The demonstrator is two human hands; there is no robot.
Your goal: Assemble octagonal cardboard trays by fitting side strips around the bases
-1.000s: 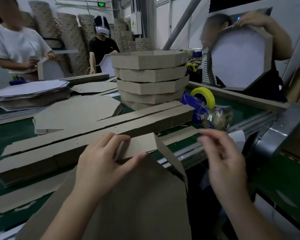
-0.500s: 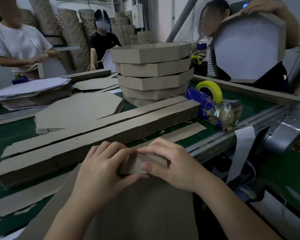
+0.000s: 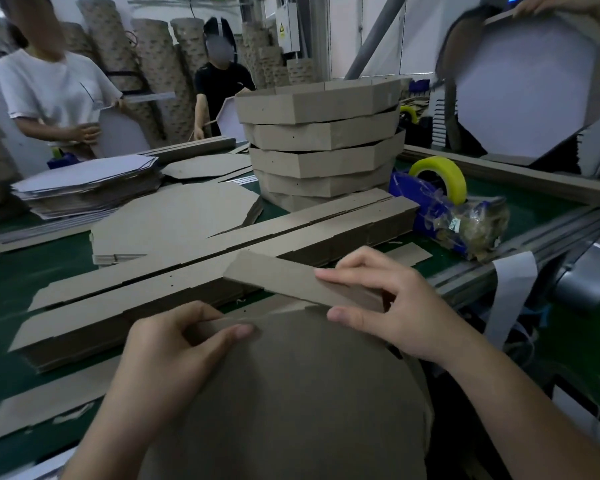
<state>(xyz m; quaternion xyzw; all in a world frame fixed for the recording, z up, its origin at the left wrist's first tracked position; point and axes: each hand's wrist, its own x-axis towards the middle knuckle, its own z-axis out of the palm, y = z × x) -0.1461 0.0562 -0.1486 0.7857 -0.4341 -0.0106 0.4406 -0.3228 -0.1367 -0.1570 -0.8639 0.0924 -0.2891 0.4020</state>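
Note:
A brown octagonal cardboard base point(image 3: 291, 393) stands tilted in front of me, its far edge raised toward the table. My left hand point(image 3: 174, 351) grips that top edge, thumb on the near face, pinching a folded part of the side strip against it. My right hand point(image 3: 385, 313) pinches a free section of the brown side strip point(image 3: 291, 280), which juts up and left above the base's top edge. Long flat side strips point(image 3: 201, 271) lie stacked on the green table just beyond.
A stack of finished octagonal trays point(image 3: 321, 143) stands mid-table. A blue tape dispenser with yellow tape point(image 3: 440, 188) sits to its right. Flat bases point(image 3: 174, 223) and white-faced sheets point(image 3: 84, 181) lie at left. Three other people work around the table.
The right hand came in from the right, took hold of the strip beside the left hand, then swung a strip section up and outward along the base's edge. The view moved closer.

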